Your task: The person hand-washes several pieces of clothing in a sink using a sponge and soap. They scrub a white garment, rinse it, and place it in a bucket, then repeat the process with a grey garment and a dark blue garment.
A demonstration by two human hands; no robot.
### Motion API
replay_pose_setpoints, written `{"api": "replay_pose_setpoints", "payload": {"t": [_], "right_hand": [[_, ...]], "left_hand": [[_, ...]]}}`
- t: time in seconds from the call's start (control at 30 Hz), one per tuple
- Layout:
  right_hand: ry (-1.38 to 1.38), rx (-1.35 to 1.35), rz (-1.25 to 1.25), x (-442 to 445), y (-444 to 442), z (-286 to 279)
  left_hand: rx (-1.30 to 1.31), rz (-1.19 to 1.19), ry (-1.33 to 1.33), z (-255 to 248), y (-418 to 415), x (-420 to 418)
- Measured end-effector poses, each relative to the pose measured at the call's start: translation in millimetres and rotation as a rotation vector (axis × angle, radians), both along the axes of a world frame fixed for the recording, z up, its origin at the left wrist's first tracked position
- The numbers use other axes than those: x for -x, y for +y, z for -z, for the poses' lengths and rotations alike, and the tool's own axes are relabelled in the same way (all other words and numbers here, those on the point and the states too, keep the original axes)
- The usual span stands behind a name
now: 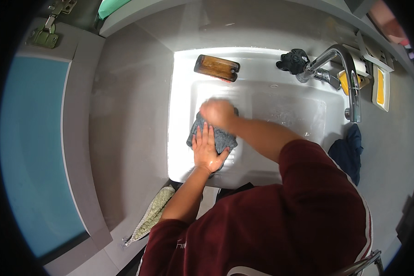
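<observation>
A wet-looking grey cloth [224,138] lies bunched on the ribbed washboard part of a white laundry sink [179,103]. My left hand [207,150] rests flat on the cloth, palm down with fingers spread. Over the cloth's upper part is my right hand [218,112], blurred by motion and closed; whether it grips cloth or something else cannot be seen. A wooden-backed scrubbing brush [216,68] with reddish bristles lies on the sink's back ledge, beyond both hands.
A chrome faucet [352,76] stands at the back right, beside a bunched black cloth [292,61]. Yellow soap bars [380,86] sit in holders on the right. Dark blue cloth [348,148] hangs over the right rim. A greenish towel [155,210] hangs at lower left.
</observation>
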State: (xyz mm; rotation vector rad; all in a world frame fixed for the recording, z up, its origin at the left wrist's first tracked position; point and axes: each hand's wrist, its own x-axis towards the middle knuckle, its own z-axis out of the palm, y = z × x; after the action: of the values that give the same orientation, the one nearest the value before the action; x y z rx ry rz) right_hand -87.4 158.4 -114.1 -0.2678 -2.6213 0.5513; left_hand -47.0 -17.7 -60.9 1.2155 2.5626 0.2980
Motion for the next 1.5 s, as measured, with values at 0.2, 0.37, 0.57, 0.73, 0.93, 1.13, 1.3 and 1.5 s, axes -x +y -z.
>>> {"api": "replay_pose_setpoints", "payload": {"t": [0.2,0.37,0.57,0.73,0.93,1.13,1.3,1.5], "right_hand": [[-0.017,0.028,-0.106,-9.9,3.8,0.3],[0.093,-0.072,0.085,-46.8,7.2,-13.9],[-0.003,0.301,-0.311,-108.8,-38.8,-31.4],[0.041,0.310,-0.267,-112.2,-40.0,-24.9],[0.086,0.242,-0.176,-94.0,-37.2,-9.3],[-0.006,0.324,-0.169,-76.7,-31.0,-13.6],[-0.043,0.285,-0.038,-73.3,-32.8,-16.6],[-0.202,0.640,0.332,-107.5,-4.0,-32.0]], "left_hand": [[0.063,-0.012,-0.011,6.1,1.3,2.5],[-0.081,-0.027,-0.015,-17.2,-23.6,-5.3],[-0.202,0.017,0.043,7.5,-2.0,6.1],[-0.389,0.221,0.006,17.0,4.8,21.7],[-0.289,0.255,0.045,24.8,12.7,32.2],[-0.325,0.210,0.035,27.5,15.7,40.4],[-0.329,0.186,0.042,27.3,18.6,41.4],[-0.149,0.170,-0.013,-3.1,43.8,12.7]]}}
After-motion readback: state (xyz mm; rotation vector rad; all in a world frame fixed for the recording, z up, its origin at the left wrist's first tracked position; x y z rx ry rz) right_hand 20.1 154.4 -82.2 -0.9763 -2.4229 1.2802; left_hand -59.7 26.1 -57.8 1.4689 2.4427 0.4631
